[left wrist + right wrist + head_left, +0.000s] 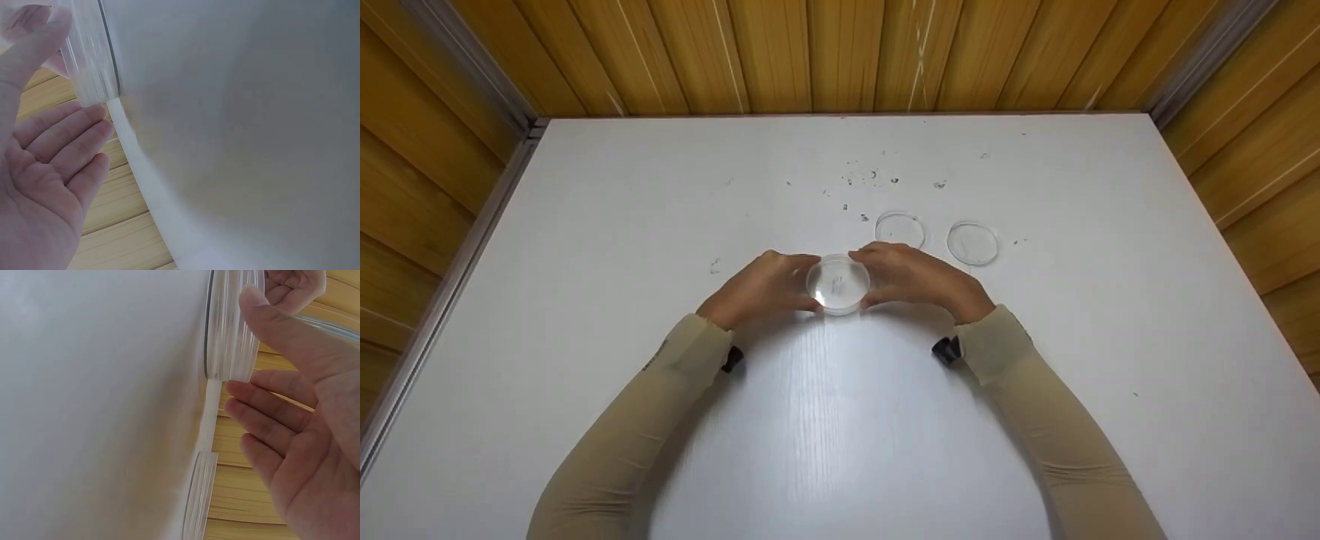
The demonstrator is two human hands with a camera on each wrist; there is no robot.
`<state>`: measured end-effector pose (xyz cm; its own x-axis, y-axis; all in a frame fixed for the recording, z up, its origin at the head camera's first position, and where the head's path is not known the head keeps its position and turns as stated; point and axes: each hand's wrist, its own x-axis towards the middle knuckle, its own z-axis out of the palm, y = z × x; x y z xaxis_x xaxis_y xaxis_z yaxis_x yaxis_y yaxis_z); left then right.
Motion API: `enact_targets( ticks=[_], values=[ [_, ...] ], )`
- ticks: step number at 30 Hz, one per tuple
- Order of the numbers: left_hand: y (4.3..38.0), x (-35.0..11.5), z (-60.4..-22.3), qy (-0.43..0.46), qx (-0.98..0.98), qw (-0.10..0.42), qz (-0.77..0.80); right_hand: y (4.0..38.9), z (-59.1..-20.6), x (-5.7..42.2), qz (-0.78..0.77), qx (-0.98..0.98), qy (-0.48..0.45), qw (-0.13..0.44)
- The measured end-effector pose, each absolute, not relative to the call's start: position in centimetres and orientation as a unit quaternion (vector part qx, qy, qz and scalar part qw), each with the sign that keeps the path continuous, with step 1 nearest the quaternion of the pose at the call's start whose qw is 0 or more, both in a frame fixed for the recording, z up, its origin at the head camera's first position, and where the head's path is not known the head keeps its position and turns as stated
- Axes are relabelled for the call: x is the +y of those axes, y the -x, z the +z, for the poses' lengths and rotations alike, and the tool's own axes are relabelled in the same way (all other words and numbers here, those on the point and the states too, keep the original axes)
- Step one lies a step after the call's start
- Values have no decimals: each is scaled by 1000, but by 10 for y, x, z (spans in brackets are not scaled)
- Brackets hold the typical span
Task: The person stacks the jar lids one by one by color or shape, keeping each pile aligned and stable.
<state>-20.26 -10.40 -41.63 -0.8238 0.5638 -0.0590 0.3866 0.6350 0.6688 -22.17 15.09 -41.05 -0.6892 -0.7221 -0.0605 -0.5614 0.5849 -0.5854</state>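
A small stack of clear round petri dishes sits on the white table between both hands, its layered walls visible side-on in the right wrist view. From the left, my left hand holds the stack, thumb on the near side and fingertips at the far side. My right hand grips it from the right in the same way. Its thumb lies along the upper dish's wall. The lower fingers of the left hand stretch out loosely beside the rim.
Behind the right hand lies a clear shallow dish, partly covered by that hand. Another clear dish lies farther right. Dark scuff marks dot the table. Wood-slat walls rise at the back and sides.
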Motion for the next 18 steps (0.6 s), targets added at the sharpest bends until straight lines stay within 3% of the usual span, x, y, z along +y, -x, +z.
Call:
enact_targets(
  ticks=[18],
  values=[
    [201,-105,-415,-268,909,134,291,221,-409,155,-246,890,346,164]
  ],
)
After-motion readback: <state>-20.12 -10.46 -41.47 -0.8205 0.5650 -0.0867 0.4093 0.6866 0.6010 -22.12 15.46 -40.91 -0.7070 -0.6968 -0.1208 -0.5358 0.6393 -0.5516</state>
